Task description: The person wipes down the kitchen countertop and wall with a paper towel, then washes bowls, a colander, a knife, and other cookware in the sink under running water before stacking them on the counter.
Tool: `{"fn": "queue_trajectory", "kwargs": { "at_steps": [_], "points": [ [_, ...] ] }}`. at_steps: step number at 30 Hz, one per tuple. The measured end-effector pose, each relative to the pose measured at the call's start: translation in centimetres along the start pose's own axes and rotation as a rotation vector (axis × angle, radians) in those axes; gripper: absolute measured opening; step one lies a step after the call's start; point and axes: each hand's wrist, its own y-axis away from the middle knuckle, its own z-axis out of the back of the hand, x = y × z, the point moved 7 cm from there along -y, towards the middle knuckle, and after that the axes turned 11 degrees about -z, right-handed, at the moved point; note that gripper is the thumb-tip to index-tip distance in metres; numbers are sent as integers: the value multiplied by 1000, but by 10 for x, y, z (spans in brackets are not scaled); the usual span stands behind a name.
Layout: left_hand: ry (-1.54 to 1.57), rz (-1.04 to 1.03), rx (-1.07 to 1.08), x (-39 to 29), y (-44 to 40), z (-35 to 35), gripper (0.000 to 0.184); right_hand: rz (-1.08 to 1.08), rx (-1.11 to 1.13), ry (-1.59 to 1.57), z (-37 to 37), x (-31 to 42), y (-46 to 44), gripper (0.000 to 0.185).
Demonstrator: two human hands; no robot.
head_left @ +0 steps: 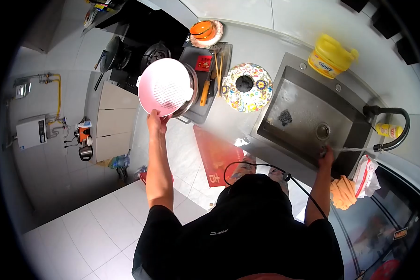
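Observation:
My left hand (158,119) grips the near rim of a pink and white colander (165,86), tilted above a metal pot (190,100) at the counter's left. Over the near side of the steel sink (308,112), my right hand (326,155) is beside a thin stream of water from the black faucet (399,112). Its fingers are small and partly hidden, so what they hold is unclear. A dark strainer or scrubber (284,118) lies on the sink's left floor, with the drain (322,131) to its right.
A floral round lid (247,87) lies left of the sink. Near the pot are a tray (191,58), a knife (205,92), chopsticks (218,72) and orange bowls (202,30). A yellow jug (330,56) stands behind the sink; an orange cloth (343,192) hangs at its near right.

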Motion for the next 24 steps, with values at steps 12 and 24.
{"fn": "queue_trajectory", "kwargs": {
  "at_steps": [12, 24],
  "points": [
    [115, 108, -115, 35, -60, 67, 37, 640, -315, 1294, -31, 15, -17, 21],
    [291, 136, -133, 34, -37, 113, 39, 1066, 332, 1233, -413, -72, 270, 21]
  ]
}}
